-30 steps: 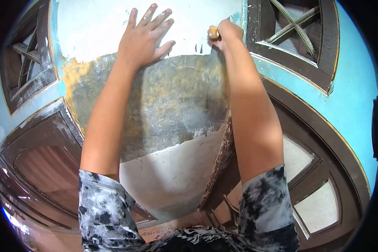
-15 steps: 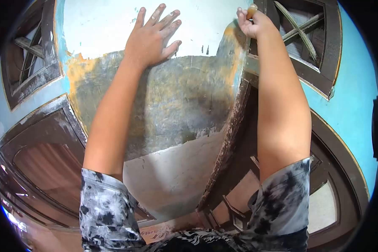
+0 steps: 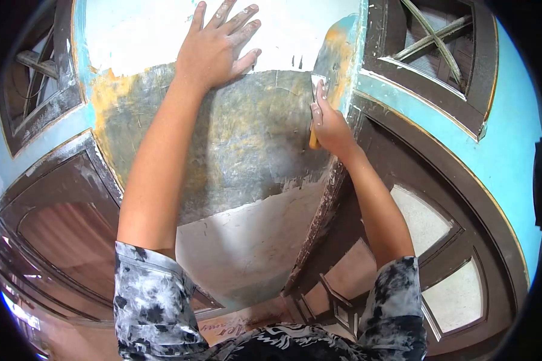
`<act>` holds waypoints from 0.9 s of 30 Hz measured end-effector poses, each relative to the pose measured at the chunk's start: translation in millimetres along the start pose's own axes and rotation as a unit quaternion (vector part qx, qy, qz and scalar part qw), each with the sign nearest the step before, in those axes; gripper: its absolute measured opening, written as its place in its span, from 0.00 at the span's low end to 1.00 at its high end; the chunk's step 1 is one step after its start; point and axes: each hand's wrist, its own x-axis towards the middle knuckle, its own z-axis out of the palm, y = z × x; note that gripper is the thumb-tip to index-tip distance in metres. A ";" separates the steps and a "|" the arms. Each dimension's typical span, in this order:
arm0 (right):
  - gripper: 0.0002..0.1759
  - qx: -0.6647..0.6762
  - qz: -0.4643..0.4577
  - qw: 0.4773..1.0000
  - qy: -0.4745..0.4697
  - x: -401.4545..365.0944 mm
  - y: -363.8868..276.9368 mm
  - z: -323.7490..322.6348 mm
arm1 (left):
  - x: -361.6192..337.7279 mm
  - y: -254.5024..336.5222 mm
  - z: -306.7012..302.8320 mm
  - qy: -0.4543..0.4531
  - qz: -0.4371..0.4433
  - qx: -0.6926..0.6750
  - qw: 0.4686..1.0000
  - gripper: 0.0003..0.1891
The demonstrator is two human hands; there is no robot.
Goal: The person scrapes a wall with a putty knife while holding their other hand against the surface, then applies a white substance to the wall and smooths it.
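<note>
Head view looks up a stripped wall panel (image 3: 247, 144) standing between dark wooden door frames (image 3: 439, 180). My left hand (image 3: 214, 51) lies flat and open on it, fingers spread across the line where white paint (image 3: 144, 36) meets the bare grey surface. My right hand (image 3: 331, 126) is closed around a scraper (image 3: 312, 139). Its wooden handle shows beside my palm, and its blade is pressed to the panel near the right edge, just under the white paint. The two hands are well apart. Mottled grey sleeves (image 3: 150, 301) cover my upper arms.
</note>
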 end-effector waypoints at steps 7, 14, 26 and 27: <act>0.36 -0.027 0.004 0.999 0.041 5.9 -13.9 0.5 | 0.1 1.0 -1.2 0.002 -0.001 0.003 1.000 0.28; 0.35 -0.060 -0.026 0.993 0.099 38.7 -19.9 -13.1 | -1.0 0.3 0.8 0.012 0.002 0.007 1.000 0.28; 0.35 -0.031 -0.019 0.986 0.160 87.5 -28.4 -42.5 | -1.5 -1.1 1.9 0.015 0.000 -0.003 1.000 0.27; 0.35 -0.033 -0.007 0.987 0.159 95.4 -25.0 -46.6 | -1.4 -1.6 1.8 0.016 0.000 -0.003 1.000 0.27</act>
